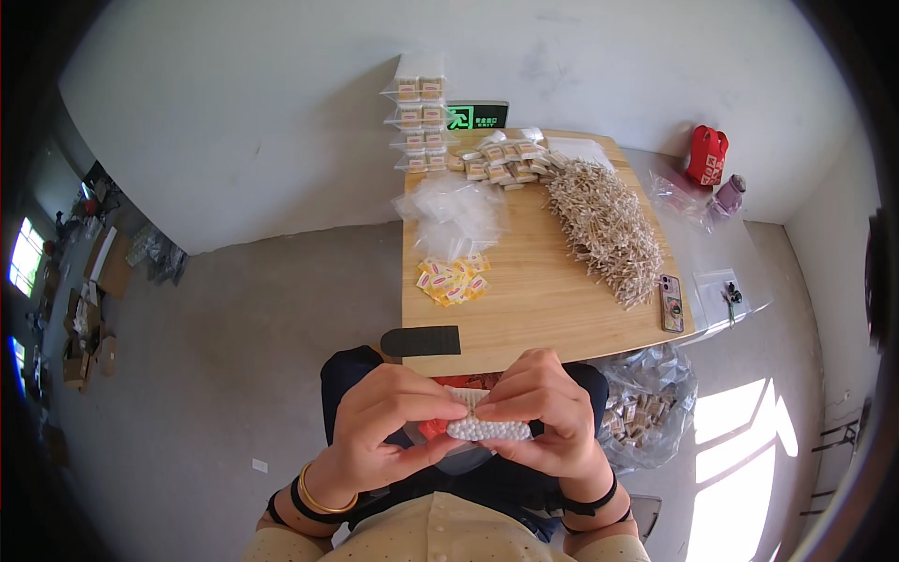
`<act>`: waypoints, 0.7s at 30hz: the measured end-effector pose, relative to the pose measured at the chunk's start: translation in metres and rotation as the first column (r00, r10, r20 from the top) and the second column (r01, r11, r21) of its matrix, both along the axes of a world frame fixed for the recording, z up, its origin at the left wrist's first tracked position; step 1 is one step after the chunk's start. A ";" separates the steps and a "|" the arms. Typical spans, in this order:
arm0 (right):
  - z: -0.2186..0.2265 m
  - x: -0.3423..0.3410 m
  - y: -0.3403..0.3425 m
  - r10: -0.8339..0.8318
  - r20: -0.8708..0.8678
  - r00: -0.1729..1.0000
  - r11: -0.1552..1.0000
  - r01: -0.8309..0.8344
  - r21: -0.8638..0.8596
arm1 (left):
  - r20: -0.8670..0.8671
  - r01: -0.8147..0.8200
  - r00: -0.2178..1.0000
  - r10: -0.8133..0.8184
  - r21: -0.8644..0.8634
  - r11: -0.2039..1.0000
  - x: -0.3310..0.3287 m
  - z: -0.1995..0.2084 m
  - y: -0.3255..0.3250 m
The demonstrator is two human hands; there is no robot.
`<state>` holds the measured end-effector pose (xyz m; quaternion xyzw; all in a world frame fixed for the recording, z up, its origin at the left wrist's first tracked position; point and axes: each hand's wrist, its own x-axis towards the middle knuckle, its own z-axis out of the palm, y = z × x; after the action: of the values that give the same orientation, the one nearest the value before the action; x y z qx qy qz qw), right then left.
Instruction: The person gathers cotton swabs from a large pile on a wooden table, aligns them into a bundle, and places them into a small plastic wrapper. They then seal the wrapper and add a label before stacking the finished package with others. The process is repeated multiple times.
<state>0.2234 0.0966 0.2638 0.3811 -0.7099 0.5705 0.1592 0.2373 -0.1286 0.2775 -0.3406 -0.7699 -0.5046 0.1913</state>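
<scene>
Low in front of my body, just short of the table's near edge, both hands grip a bundle of cotton swabs (489, 431) between thumbs and fingers. Its round white tips face me in a packed block; whether a thin clear bag wraps it, I cannot tell. My left hand (393, 412) pinches the left end, and my right hand (543, 407) pinches the right end, partly covering the sticks. Something red (433, 428) shows behind and below the bundle. Farther off on the wooden table (543, 318) lies a big heap of loose cotton swabs (604, 229).
Yellow printed cards (452, 281) and clear plastic bags (451, 217) lie table-left. Behind are packed swab packets (501, 161) and a tall stack of bagged packets (420, 117). A black flat strip (421, 341) overhangs the near-left corner. A phone (671, 304) lies right; a packet-filled sack (646, 412) stands below.
</scene>
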 end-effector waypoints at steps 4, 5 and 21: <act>-0.001 -0.001 0.001 0.030 0.005 1.000 0.999 -0.030 -0.010 | -0.026 0.028 0.999 -0.028 -0.027 0.999 -0.002 0.000 -0.003; -0.002 -0.001 0.001 0.036 0.006 0.999 0.999 -0.036 -0.014 | -0.029 0.031 0.999 -0.032 -0.029 0.999 -0.002 0.000 -0.003; 0.000 -0.003 -0.001 0.061 0.037 0.997 0.998 -0.061 -0.013 | 0.056 0.044 0.997 -0.045 0.025 0.999 -0.001 -0.002 -0.003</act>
<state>0.2206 0.0951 0.2637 0.3910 -0.6973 0.5864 0.1309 0.2366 -0.1316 0.2752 -0.3409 -0.7611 -0.5274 0.1624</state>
